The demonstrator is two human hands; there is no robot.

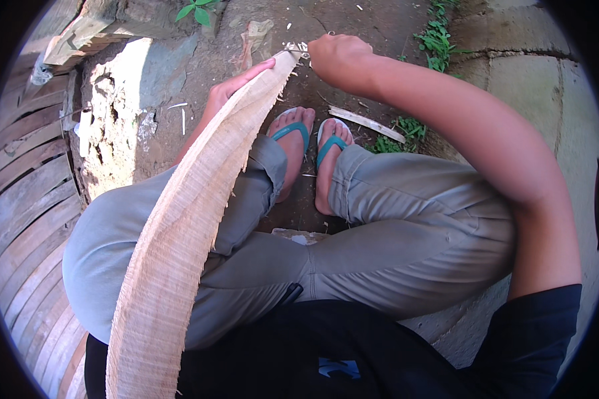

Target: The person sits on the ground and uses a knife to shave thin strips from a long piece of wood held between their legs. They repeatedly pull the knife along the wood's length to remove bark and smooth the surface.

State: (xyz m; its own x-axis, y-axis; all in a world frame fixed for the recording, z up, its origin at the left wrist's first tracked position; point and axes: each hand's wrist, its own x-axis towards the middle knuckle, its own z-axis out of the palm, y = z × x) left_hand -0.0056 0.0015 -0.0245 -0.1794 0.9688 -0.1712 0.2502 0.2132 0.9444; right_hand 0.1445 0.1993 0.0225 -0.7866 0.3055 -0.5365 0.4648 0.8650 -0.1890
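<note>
While the long pale wood piece (173, 213) runs diag. from lower L, over the L trouser leg (113, 226), to its far tip beyond the sandalled feet (293, 143), left grip (227, 91) holds its L edge near that tip, prob. to steady it; some fingers hidden. Right grip (339, 61) is a closed fist just past the tip, apparently on a thin blade (297, 50), mostly hidden, set crosswise there, prob. for control at the narrow end. Knees splayed, prob. for elbow room; wood/leg contact can't tell. Loose wood strip (366, 124) on ground (393, 73) near R foot. Containers: only poss. one is clear plastic item (40, 74) upper L, contents can't tell.
</note>
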